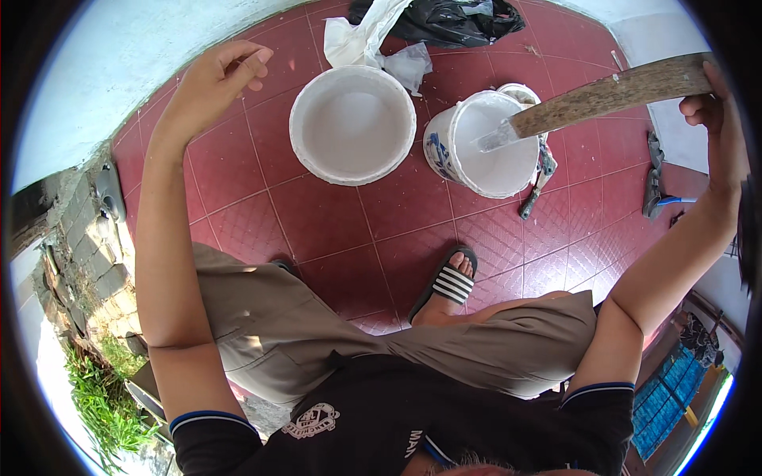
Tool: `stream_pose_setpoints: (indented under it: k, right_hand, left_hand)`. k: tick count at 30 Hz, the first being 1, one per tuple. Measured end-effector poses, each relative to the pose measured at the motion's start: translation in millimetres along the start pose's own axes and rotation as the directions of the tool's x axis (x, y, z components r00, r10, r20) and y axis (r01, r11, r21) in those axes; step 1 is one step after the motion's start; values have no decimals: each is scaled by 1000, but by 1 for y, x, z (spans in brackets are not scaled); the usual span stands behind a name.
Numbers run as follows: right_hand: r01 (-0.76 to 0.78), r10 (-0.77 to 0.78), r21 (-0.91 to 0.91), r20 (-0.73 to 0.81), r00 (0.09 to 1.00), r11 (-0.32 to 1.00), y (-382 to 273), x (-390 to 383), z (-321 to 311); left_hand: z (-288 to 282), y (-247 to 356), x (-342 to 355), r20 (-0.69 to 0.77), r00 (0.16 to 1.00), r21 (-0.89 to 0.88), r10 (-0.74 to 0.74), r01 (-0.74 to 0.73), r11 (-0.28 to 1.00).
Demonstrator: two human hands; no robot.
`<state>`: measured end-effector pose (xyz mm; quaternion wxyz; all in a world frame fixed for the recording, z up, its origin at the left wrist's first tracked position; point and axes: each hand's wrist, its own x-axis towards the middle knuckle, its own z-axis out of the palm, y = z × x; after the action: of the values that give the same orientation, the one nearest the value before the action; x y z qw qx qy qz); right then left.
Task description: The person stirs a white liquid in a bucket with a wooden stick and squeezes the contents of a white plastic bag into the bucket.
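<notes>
My right hand point(718, 119) grips the upper end of a wooden stick point(611, 95), a flat slat. Its lower end, coated in wet white, reaches into a round white bucket point(442, 151) of white liquid that looks like paint. My left hand point(222, 75) is raised at the far left, away from the buckets. Its fingers are loosely bent, with nothing visible in them. Between my hands stands a wider white tub point(298, 139), with more white material inside.
A brush-like tool point(533, 194) with a dark handle lies against the bucket's right side. Behind the tub are a white plastic bag point(349, 44) and a black plastic bag point(456, 24). My sandalled foot point(448, 285) rests on the red tiles point(317, 222). A pale wall point(103, 87) runs along the left.
</notes>
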<state>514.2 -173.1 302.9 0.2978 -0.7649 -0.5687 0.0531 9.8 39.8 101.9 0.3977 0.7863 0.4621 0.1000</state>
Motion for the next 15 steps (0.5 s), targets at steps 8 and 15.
stream_pose_setpoints:
  k: [8, 15]
  right_hand:
    - [-272, 173, 160, 457, 873, 949, 2, -25, 133]
    - [-201, 17, 345, 469, 883, 917, 9, -34, 158]
  left_hand:
    - [3, 3, 2, -12, 1000, 1, -3, 3, 1000]
    - [5, 11, 1, 2, 1000, 9, 7, -7, 1000]
